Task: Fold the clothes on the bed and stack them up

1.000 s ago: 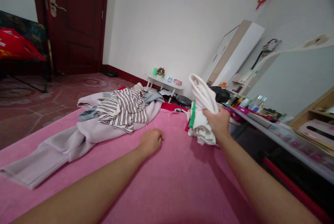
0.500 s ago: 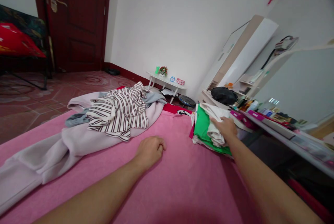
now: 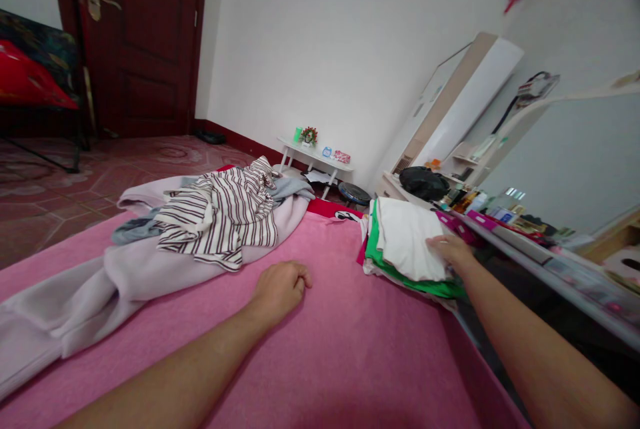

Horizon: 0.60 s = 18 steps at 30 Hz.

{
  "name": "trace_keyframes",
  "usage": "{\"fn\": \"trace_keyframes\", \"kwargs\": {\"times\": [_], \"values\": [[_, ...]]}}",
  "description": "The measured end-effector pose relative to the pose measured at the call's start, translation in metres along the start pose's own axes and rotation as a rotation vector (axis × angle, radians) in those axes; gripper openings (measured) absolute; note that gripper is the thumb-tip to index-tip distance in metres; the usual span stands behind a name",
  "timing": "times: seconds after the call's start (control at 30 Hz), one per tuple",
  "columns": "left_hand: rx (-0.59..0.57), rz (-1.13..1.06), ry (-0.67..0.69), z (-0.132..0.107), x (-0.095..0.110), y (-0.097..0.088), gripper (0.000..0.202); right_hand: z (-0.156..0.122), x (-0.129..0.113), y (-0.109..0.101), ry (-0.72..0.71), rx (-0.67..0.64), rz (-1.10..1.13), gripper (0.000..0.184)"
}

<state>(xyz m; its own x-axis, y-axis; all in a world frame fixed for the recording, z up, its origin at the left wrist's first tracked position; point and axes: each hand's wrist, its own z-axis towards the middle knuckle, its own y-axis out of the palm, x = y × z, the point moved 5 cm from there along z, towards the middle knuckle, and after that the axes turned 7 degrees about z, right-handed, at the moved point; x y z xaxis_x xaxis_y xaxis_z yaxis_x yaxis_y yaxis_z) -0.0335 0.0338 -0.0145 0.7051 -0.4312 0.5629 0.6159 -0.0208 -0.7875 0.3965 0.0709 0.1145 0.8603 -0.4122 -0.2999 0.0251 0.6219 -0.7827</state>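
My left hand (image 3: 283, 285) rests on the pink bedsheet (image 3: 320, 349) with its fingers curled in and nothing seen in them. My right hand (image 3: 453, 252) pinches the right edge of a folded white garment (image 3: 407, 235). That garment lies flat on top of a stack of folded clothes, over a green garment (image 3: 377, 252). Left of my left hand lies a loose heap: a striped shirt (image 3: 225, 209) sits on a pale lilac garment (image 3: 145, 269), with grey cloth (image 3: 135, 229) showing between them.
A dressing table (image 3: 550, 262) with bottles and a black bag (image 3: 424, 183) runs along the right side of the bed. Beyond the bed stand a small white table (image 3: 315, 152) and a round stool (image 3: 354, 193). A chair with a red cushion (image 3: 30, 79) is at far left.
My right hand has moved right across the stack, and the white garment's bunched part now lies spread flat over the green one. My left hand has stayed in place.
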Motion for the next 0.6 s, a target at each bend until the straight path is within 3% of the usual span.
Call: {"fn": "trace_keyframes", "kwargs": {"times": [0.07, 0.17, 0.23, 0.3, 0.37, 0.6], "values": [[0.007, 0.004, 0.004, 0.000, 0.000, 0.000, 0.029, -0.006, -0.014, -0.003, -0.020, 0.035, -0.066, 0.057], [0.016, 0.006, 0.010, 0.000, 0.000, 0.001, 0.029, -0.023, -0.049, 0.004, -0.210, 0.127, -0.135, 0.062], [0.024, 0.008, 0.013, 0.000, -0.001, 0.002, 0.029, -0.033, -0.062, 0.024, -0.242, -0.010, -0.112, 0.060], [0.025, 0.009, 0.014, 0.000, -0.001, 0.002, 0.029, -0.038, -0.061, 0.049, -0.152, -0.206, -0.066, 0.063], [0.019, 0.005, 0.019, 0.000, -0.001, 0.002, 0.030, -0.040, -0.057, 0.066, -0.080, -0.303, -0.037, 0.065], [0.023, 0.002, 0.017, -0.004, 0.002, -0.002, 0.031, -0.052, -0.048, 0.067, -0.091, -0.269, -0.046, 0.066]]}}
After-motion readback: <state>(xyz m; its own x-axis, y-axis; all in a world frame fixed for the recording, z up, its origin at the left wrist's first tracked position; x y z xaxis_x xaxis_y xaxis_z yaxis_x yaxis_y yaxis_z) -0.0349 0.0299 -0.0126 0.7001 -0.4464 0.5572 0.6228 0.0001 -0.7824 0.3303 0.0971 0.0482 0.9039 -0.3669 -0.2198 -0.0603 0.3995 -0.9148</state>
